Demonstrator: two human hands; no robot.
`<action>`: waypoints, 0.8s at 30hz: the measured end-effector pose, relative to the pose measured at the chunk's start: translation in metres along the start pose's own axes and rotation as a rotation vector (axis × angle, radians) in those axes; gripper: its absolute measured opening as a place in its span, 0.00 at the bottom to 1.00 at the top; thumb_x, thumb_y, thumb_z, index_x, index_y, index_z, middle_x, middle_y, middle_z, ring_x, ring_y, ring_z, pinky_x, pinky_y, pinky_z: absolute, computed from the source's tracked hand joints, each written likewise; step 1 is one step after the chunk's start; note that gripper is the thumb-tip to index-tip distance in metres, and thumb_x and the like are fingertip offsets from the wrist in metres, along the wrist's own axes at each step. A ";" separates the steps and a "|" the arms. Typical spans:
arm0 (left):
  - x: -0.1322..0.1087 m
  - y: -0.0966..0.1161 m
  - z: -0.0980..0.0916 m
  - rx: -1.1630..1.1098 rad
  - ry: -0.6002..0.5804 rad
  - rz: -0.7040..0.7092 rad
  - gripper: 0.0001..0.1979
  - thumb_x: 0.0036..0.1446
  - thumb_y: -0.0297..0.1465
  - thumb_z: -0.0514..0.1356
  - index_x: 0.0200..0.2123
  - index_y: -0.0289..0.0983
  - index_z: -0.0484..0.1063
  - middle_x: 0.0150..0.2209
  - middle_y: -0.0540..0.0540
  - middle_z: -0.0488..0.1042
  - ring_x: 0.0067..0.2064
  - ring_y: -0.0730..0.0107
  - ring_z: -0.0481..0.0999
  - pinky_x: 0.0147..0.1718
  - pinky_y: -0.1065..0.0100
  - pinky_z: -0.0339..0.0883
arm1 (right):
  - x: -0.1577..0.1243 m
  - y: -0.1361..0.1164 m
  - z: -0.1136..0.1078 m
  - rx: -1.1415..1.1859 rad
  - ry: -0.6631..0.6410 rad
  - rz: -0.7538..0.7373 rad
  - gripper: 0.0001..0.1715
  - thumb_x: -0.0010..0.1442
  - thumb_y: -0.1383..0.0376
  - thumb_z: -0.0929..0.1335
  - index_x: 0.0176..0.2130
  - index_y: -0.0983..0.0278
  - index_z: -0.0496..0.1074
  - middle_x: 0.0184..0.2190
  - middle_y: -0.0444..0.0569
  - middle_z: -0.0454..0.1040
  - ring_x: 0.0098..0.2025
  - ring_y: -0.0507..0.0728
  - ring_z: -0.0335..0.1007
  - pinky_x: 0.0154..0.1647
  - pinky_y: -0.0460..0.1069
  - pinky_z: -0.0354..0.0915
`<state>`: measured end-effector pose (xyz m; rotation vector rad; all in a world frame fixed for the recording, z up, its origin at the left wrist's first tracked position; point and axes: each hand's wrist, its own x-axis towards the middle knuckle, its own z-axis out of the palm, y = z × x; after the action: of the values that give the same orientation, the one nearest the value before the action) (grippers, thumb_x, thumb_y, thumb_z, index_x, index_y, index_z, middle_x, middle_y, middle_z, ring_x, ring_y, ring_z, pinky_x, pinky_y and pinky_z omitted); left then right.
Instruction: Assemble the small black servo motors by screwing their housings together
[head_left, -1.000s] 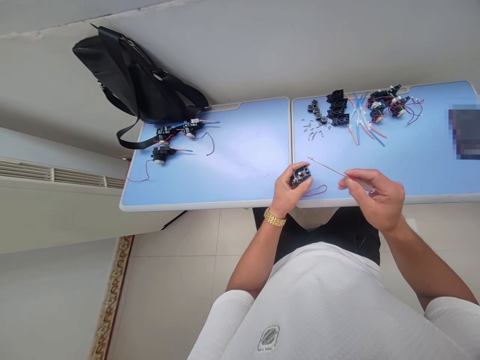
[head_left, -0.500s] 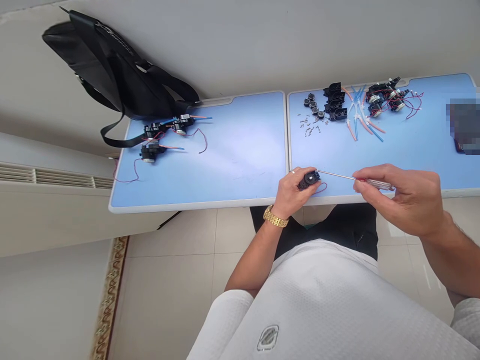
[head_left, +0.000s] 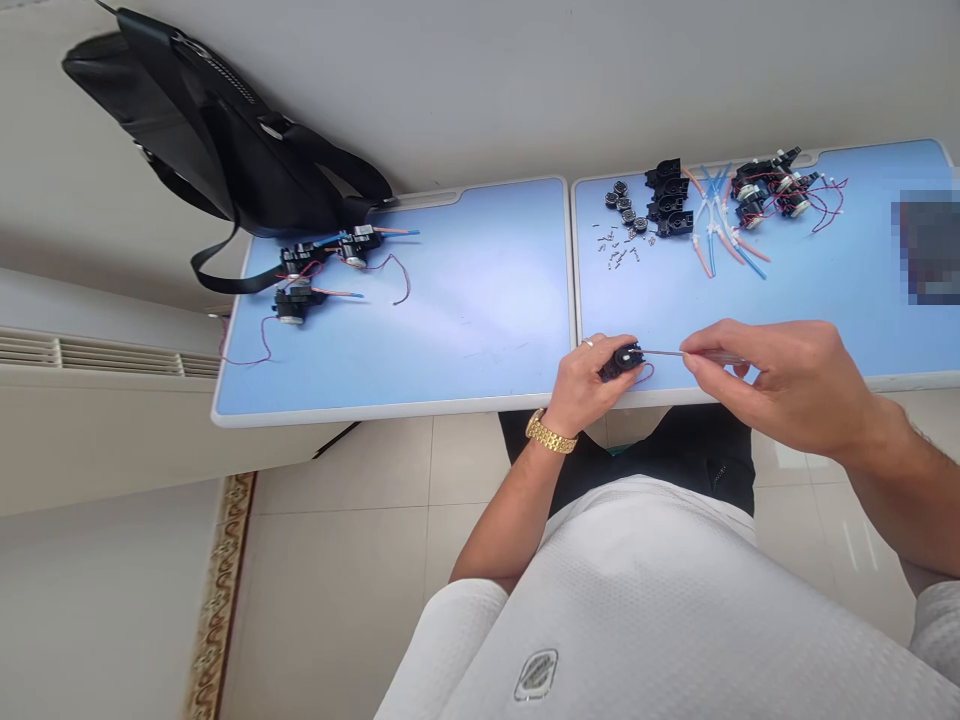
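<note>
A small black housing (head_left: 624,360) is clasped in the curled left grip (head_left: 583,388); a screwdriver (head_left: 664,352), pinched in the right grip (head_left: 780,385), points leftward, its tip at the housing.

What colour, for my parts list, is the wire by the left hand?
Red, in the head view: the wire by the left hand.

Bright, even light across the whole scene, soft and nearly shadowless! A pale sheen washes over the blue bench (head_left: 480,300), and glare streaks the floor tiles (head_left: 855,545). The black bag (head_left: 217,140) throws only a faint, soft shadow. The left hand (head_left: 581,385) and right hand (head_left: 787,385) look sharp, the tiny screws (head_left: 619,245) go soft, wide-angle bending curves the edges, and a pixelated block (head_left: 930,245) blots the right side.
</note>
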<state>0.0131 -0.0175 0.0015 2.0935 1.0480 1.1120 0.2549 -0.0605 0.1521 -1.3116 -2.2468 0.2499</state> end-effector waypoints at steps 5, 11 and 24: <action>0.001 0.002 -0.001 -0.032 0.004 0.022 0.13 0.73 0.38 0.72 0.56 0.40 0.84 0.39 0.47 0.85 0.38 0.68 0.81 0.39 0.65 0.77 | 0.000 0.002 0.003 -0.028 -0.042 -0.005 0.11 0.77 0.66 0.68 0.42 0.58 0.81 0.29 0.41 0.85 0.24 0.54 0.75 0.29 0.51 0.65; 0.000 0.001 0.000 -0.021 -0.005 0.012 0.14 0.74 0.40 0.71 0.56 0.40 0.83 0.39 0.47 0.85 0.38 0.68 0.81 0.40 0.65 0.78 | 0.002 0.003 0.004 -0.019 -0.056 0.002 0.10 0.76 0.66 0.68 0.43 0.58 0.80 0.28 0.41 0.83 0.24 0.54 0.74 0.30 0.51 0.64; -0.001 0.001 0.000 -0.010 -0.016 -0.006 0.16 0.74 0.44 0.71 0.55 0.41 0.84 0.40 0.46 0.85 0.39 0.66 0.82 0.40 0.64 0.78 | 0.005 0.004 0.008 -0.074 -0.174 0.068 0.13 0.77 0.63 0.66 0.43 0.57 0.80 0.30 0.42 0.84 0.25 0.56 0.71 0.32 0.53 0.63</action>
<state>0.0137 -0.0188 0.0019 2.0866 1.0382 1.0935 0.2517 -0.0541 0.1454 -1.4568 -2.3776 0.3197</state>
